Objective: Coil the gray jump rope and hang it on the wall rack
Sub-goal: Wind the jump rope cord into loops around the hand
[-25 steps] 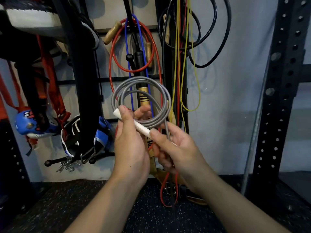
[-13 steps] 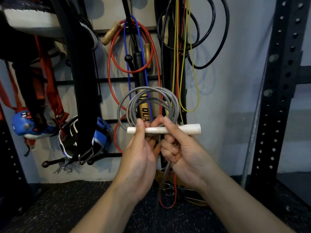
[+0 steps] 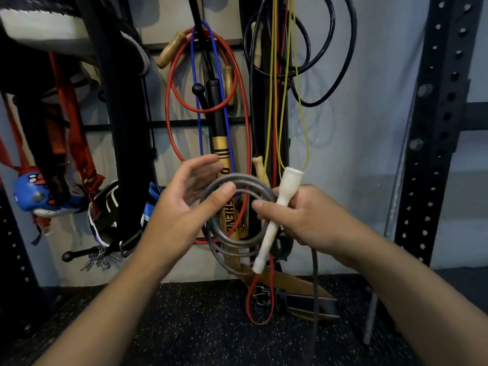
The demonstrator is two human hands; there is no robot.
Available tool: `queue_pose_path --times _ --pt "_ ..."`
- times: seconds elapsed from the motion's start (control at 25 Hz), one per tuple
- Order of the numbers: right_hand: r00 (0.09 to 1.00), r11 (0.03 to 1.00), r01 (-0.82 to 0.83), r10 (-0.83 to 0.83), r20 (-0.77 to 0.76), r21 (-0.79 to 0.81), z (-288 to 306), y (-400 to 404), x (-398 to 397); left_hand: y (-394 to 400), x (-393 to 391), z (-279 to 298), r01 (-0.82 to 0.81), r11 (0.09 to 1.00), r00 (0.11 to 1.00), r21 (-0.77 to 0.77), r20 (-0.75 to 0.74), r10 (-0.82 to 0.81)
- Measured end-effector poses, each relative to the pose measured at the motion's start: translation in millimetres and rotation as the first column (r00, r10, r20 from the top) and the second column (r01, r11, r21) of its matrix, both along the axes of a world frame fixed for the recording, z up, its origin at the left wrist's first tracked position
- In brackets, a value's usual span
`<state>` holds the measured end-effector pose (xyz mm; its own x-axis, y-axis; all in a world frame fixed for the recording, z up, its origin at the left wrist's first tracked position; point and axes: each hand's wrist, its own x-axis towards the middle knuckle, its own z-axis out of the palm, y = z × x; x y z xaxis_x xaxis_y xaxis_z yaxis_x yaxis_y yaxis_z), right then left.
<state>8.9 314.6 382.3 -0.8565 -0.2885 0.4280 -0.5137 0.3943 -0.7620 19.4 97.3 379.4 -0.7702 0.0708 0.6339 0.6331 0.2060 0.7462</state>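
The gray jump rope (image 3: 232, 240) is wound into a coil of several loops in front of the wall rack (image 3: 182, 124). My left hand (image 3: 182, 207) pinches the coil's upper left edge with the thumb, the other fingers spread behind it. My right hand (image 3: 298, 215) grips the coil's right side together with the white handle (image 3: 276, 217), which stands nearly upright and tilts right at its top. A loose gray strand (image 3: 314, 286) hangs down from my right hand toward the floor.
Red (image 3: 245, 107), blue (image 3: 196, 101), yellow (image 3: 306, 133) and black (image 3: 343, 62) ropes hang on the wall rack, with a black and gold stick (image 3: 220, 143) among them. A peg with a black ball tip (image 3: 198, 89) sticks out. Boxing gloves (image 3: 37, 194) hang left. A perforated steel upright (image 3: 433, 128) stands right. A leather belt (image 3: 298, 299) lies on the floor.
The white handle has swung from lying level across the coil to standing nearly upright in my right hand. My left hand let go of the handle and now pinches the coil's left edge.
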Motion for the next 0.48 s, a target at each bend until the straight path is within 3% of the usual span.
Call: queue_pose_path --times 0.12,0.2,0.4,0.48 --pt "0.998 0.957 0.009 0.011 -0.065 0.289 0.7 -13.0 7.5 7.5 8.2 15.1 -0.114 0.909 0.992 -0.401 -0.102 0.079" --pt "0.998 0.933 0.0 0.025 -0.066 0.359 -2.6 -22.7 9.8 17.6 12.2 15.6 -0.144 0.844 0.989 -0.517 -0.113 0.099" --pt "0.996 0.952 0.006 0.02 -0.083 0.306 -5.4 -26.9 11.0 20.6 6.6 3.4 -0.15 0.887 0.979 -0.437 -0.189 0.072" --pt "0.997 0.958 0.044 -0.025 -0.073 0.283 -7.2 -21.9 9.0 17.4 4.2 2.3 -0.132 0.915 0.987 -0.382 -0.14 0.084"
